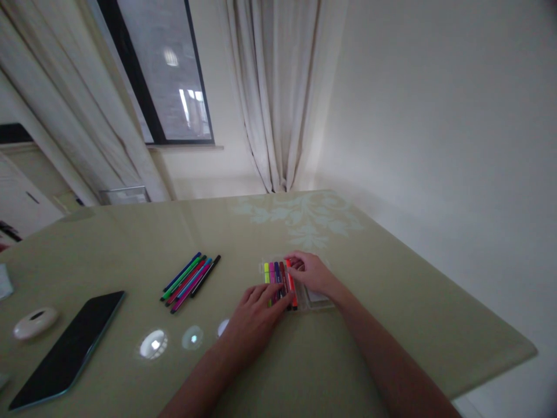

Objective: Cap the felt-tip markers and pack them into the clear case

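A clear plastic case [302, 305] lies on the table with several felt-tip pens [272, 273] side by side in it, yellow, magenta, dark blue and dark red among them. My left hand [256, 313] rests over the pens' near ends, fingers stretched out and touching them. At the right of the row, an orange-red felt-tip pen [292, 284] sits by the thumb and curled fingers of my right hand [312, 271], which grips its far end. Farther left lies a loose pile of pens [187, 283] in green, red, blue, purple and black.
The pale green table [369, 342] has a right edge and corner near the white wall. At the left lie a black tablet [69, 348] and a white oval object [35, 323]. Light reflections show on the tabletop. Curtains [278, 87] and a window stand behind.
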`<action>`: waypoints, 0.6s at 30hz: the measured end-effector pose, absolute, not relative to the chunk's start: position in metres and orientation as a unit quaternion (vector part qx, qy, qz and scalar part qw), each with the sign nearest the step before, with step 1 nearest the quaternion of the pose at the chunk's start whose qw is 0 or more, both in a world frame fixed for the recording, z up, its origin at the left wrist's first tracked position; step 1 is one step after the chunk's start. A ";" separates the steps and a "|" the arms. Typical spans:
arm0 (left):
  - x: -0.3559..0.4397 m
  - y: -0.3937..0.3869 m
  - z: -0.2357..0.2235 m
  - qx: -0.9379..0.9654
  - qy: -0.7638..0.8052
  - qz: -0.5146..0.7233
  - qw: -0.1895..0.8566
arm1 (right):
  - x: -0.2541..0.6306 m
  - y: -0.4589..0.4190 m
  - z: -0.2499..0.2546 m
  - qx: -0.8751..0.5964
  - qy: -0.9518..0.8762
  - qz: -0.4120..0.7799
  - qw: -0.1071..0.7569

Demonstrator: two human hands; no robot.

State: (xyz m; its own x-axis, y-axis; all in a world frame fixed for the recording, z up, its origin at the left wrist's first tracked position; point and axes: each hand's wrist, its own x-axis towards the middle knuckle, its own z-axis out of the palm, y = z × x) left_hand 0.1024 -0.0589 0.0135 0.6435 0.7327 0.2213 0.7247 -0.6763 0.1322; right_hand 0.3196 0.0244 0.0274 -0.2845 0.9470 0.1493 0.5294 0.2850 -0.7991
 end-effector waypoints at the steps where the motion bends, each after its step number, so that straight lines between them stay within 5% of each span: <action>1: 0.102 -0.059 0.013 0.908 0.400 0.126 0.011 | 0.319 0.024 0.028 -0.506 -0.741 0.308 0.318; 18: 0.104 -0.064 0.015 0.910 0.396 0.121 -0.013 | 0.314 0.015 0.039 -0.528 -0.797 0.180 0.231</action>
State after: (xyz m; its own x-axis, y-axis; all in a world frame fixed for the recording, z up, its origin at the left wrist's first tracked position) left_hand 0.1037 -0.0644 0.0154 0.6572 0.7174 0.2313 0.7239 -0.6862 0.0714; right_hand 0.3137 0.0147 0.0387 -0.3357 0.9252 0.1770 0.7588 0.3770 -0.5312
